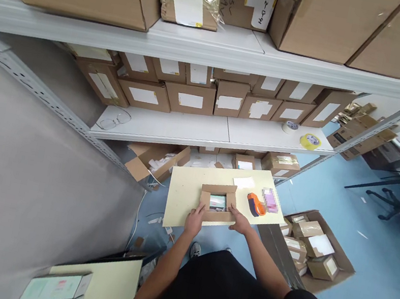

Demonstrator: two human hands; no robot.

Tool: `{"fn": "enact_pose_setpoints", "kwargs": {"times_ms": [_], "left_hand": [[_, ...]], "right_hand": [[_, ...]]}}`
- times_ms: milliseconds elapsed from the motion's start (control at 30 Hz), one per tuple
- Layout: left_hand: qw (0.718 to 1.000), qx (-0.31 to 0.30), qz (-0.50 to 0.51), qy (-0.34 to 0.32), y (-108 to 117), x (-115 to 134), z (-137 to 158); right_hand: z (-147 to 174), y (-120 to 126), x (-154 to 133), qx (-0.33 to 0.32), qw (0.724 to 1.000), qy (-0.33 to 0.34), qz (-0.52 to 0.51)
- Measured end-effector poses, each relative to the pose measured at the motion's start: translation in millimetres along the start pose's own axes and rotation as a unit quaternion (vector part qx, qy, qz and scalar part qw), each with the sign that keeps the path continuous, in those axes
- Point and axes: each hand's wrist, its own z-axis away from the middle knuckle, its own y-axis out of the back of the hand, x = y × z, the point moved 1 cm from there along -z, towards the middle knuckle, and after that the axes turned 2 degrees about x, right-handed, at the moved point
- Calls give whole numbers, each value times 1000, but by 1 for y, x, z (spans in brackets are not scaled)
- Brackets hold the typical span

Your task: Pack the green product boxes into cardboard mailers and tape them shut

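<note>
A small cardboard box (218, 216) lies on the cream tabletop (184, 190) with its flaps folded outward. Inside it shows a pale green and white item (217, 202), whose kind I cannot make out. My left hand (194, 219) grips the box at its near left corner, fingers on the flap. At the near right corner, my right hand (239, 221) holds it with the thumb and fingers on the cardboard. To the right of the box lie an orange tape dispenser (257, 205), a purple blurred item (270, 200) and a white sheet of paper (243, 182).
Beyond the table stands a white shelf (188, 128) with labelled boxes, tape rolls (310, 141) and eyeglasses (114, 120). An open carton (138, 168) sits at the table's left. A large carton (343, 271) of parcels is on the right. Lower left, another table (115, 279) bears green-and-white boxes (53, 288).
</note>
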Motion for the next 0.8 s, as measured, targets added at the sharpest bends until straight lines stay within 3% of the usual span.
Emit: {"fn": "enact_pose_setpoints", "kwargs": {"times_ms": [100, 233, 367, 500, 667, 800], "left_hand": [[999, -42, -9, 12, 9, -1, -2], [993, -108, 53, -8, 30, -11, -6], [987, -126, 100, 10, 44, -19, -18], [994, -62, 70, 51, 40, -14, -35], [988, 46, -24, 143, 30, 4, -48], [989, 25, -127, 71, 40, 20, -69]], "right_hand": [[3, 0, -4, 24, 1000, -12, 16], [4, -6, -14, 49, 998, 1, 37], [6, -7, -15, 86, 996, -7, 13], [2, -4, -12, 189, 981, -52, -5], [-15, -14, -13, 205, 971, -121, -16], [-19, -29, -13, 252, 960, -121, -26]]}}
